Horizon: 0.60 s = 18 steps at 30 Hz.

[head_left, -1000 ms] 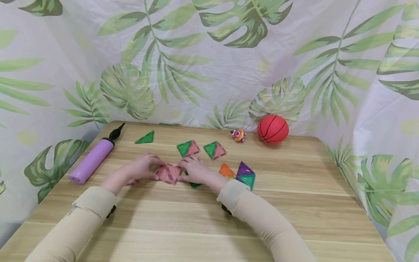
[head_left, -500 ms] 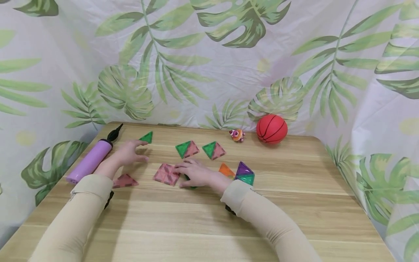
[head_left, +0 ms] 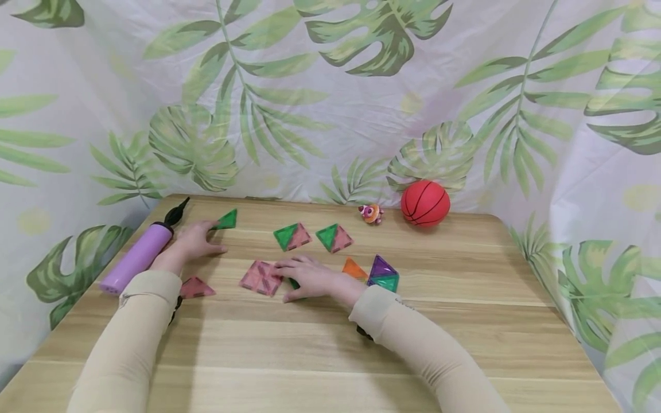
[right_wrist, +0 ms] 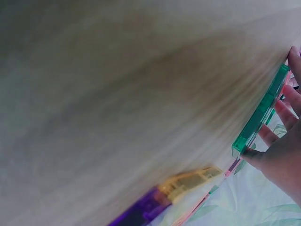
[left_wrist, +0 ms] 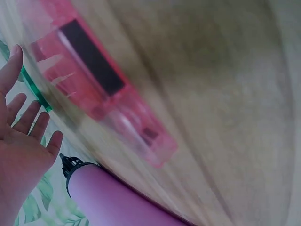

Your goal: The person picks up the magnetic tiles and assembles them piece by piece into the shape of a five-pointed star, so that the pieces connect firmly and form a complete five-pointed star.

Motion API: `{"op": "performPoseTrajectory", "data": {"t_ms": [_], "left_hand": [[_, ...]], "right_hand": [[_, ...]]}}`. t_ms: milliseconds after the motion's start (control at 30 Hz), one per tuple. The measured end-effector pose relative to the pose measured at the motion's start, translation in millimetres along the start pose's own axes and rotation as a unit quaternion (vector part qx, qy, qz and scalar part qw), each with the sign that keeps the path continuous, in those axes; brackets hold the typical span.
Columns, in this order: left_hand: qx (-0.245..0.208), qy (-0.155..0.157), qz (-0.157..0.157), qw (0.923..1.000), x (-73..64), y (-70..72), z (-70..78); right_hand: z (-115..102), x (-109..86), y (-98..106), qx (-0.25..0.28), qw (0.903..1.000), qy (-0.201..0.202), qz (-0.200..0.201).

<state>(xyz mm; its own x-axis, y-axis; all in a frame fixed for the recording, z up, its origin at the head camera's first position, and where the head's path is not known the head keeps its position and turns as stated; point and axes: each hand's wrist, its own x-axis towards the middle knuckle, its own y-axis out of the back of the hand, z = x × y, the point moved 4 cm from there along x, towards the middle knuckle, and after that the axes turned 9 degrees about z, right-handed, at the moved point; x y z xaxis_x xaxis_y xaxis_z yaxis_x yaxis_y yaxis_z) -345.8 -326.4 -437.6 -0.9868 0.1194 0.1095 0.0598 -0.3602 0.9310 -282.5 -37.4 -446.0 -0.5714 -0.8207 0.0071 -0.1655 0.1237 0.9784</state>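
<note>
In the head view my left hand point(head_left: 195, 241) reaches to the back left, its fingertips at a green triangular magnetic tile point(head_left: 228, 219). The left wrist view shows its fingers point(left_wrist: 33, 117) spread and fairly straight; whether they touch the tile I cannot tell. My right hand point(head_left: 310, 276) lies at the right side of a pink square point(head_left: 258, 277) made of triangular tiles. Its fingertips rest on that edge. Beneath it is another green triangular tile point(right_wrist: 263, 108), mostly covered in the head view. A single pink triangular tile point(head_left: 197, 288) lies beside my left sleeve.
Two green-and-pink tile squares point(head_left: 292, 236) lie behind. Right of my right hand are an orange tile point(head_left: 354, 268) and a purple-and-green tile pair point(head_left: 384, 274). A purple hand pump point(head_left: 136, 258) lies left; a small toy figure point(head_left: 371, 214) and red ball point(head_left: 426, 203) stand at the back.
My left hand has left the pink square and moved left and back to the far green tile, uncovering the single pink tile. My right hand has stayed by the square.
</note>
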Motion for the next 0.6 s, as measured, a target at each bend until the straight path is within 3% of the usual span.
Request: {"op": "performPoseTrajectory", "data": {"t_ms": [167, 600], "left_hand": [[0.022, -0.021, -0.003, 0.9995, -4.1, -1.4, 1.2], [0.011, -0.069, 0.002, 0.9975, -14.3, -5.0, 18.8]], "right_hand": [[-0.3, 0.0, -0.1, -0.005, 1.0, 0.006, -0.001], [-1.7, -0.4, -0.4, -0.013, 0.9999, -0.001, -0.005]]}}
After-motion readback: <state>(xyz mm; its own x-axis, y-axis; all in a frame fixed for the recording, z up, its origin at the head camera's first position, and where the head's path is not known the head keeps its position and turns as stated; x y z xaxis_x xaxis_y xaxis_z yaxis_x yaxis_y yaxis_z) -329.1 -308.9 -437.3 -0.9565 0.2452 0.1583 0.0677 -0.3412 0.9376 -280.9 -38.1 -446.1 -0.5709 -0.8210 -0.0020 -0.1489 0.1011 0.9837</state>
